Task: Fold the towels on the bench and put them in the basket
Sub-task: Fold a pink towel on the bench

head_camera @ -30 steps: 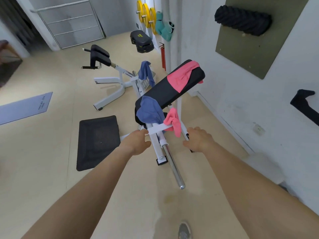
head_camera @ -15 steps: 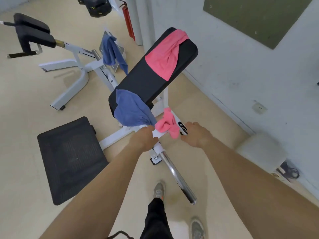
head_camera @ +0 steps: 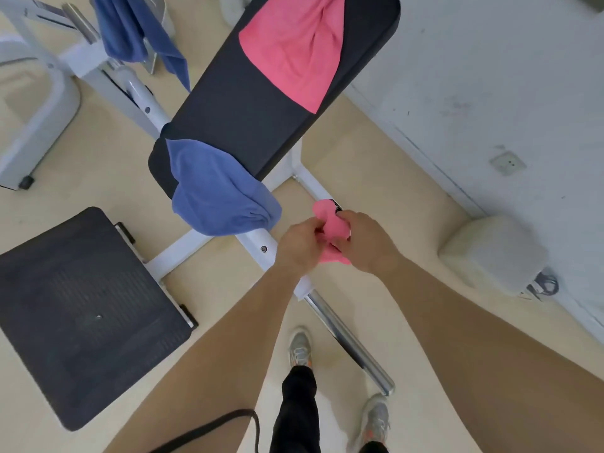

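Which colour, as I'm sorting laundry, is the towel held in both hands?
Pink towel, clearest in head view.

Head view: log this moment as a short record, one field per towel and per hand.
left hand: grips the small pink towel
right hand: grips the same towel from the other side
small pink towel: bunched between both hands, above the white frame
blue towel: draped over the near end of the bench pad, unfolded
large pink towel: spread across the pad's far end, unfolded
second blue towel: hanging on the neighbouring white machine
basket: none clearly in view
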The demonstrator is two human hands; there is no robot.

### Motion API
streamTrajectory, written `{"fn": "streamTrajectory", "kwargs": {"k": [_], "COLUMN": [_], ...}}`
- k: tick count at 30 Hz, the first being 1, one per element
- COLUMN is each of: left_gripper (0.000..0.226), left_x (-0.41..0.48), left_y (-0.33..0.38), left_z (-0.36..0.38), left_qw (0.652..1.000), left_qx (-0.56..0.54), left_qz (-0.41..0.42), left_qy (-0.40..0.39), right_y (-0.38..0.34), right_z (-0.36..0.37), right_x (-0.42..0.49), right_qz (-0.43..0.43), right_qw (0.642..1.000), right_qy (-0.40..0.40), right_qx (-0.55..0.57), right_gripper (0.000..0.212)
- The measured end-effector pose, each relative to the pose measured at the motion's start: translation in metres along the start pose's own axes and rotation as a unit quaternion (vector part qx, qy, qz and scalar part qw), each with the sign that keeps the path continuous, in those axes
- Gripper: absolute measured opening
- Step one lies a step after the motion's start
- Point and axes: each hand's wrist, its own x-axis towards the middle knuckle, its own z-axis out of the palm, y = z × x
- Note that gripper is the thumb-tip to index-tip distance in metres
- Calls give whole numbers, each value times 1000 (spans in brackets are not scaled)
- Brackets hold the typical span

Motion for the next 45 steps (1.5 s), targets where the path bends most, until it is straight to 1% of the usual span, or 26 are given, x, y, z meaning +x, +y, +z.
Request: {"fn": "streamTrajectory", "kwargs": {"k": [2, 4, 5, 7, 10, 12, 14, 16, 17, 18, 19, 20, 21, 22, 23, 25, 27, 29, 31, 33, 36, 37, 39, 41, 43, 45], "left_gripper": [16, 13, 14, 9, 13, 9, 9, 10, 17, 20, 19, 19, 25, 36, 45, 56, 60, 44, 29, 21, 19, 18, 15, 10, 7, 7], "left_x": [1, -4, -8, -18, -37, -50, -66, -83, -90, -99, -108, -118, -127, -136, -146, -167, -193, -229, -268, -309, -370, -392, -437, -481, -521, -555], "left_y": [-3, -2, 2, 9, 27, 39, 55, 72, 81, 92, 103, 114, 125, 136, 148, 169, 187, 205, 224, 245, 282, 294, 315, 333, 348, 361], "left_z": [-5, -15, -22, -36, -57, -68, -80, -87, -88, -87, -84, -80, -72, -61, -49, -16, 21, 56, 90, 122, 177, 195, 231, 267, 302, 335], "left_qw": [1000, 1000, 1000, 999, 997, 995, 992, 980, 973, 973, 977, 983, 987, 987, 983, 969, 955, 944, 932, 919, 891, 876, 842, 796, 757, 726], "left_qx": [-3, -1, -8, -28, -47, -51, -53, -102, -126, -130, -123, -92, -53, -15, 17, 59, 60, 58, 98, 125, 112, 111, 120, 158, 186, 198], "left_qz": [5, 13, 15, 27, 55, 69, 69, 59, 55, 53, 53, 60, 75, 87, 102, 125, 131, 172, 230, 272, 334, 358, 402, 444, 469, 484], "left_qy": [10, -2, -7, -12, -26, -42, -86, -163, -184, -182, -168, -147, -133, -137, -154, -206, -259, -274, -261, -257, -286, -302, -340, -380, -415, -447], "right_y": [2, 3, 2, -8, -24, -31, -35, -35, -32, -29, -26, -20, -15, -7, 1, 22, 46, 72, 101, 128, 172, 185, 209, 234, 255, 271], "right_z": [0, -4, -8, -19, -40, -58, -77, -94, -103, -112, -120, -127, -133, -138, -142, -147, -147, -141, -128, -109, -74, -63, -43, -27, -15, -5], "right_x": [-1, -5, -8, -16, -36, -56, -81, -110, -126, -144, -163, -181, -202, -224, -246, -293, -345, -402, -462, -520, -607, -635, -687, -735, -779, -816], "right_qz": [29, 48, 46, 16, -18, -22, -25, -27, -30, -34, -35, -34, -31, -27, -24, -12, 2, 19, 46, 83, 153, 178, 227, 267, 287, 281], "right_qw": [999, 996, 996, 996, 996, 996, 997, 998, 998, 997, 996, 995, 995, 995, 994, 992, 988, 981, 974, 966, 949, 941, 919, 886, 852, 831], "right_qy": [30, 50, 60, 75, 79, 73, 55, 32, 23, 20, 19, 19, 18, 21, 29, 54, 83, 115, 140, 156, 181, 187, 217, 277, 339, 366], "right_qx": [25, 52, 52, 44, 34, 38, 39, 47, 57, 70, 81, 88, 91, 96, 104, 116, 131, 153, 171, 189, 210, 219, 237, 259, 279, 311], "right_gripper": [35, 24, 17, 8, 7, 2, 5, 10, 14, 19, 23, 22, 17, 12, 12, 12, 12, 18, 20, 18, 12, 10, 14, 20, 27, 36]}}
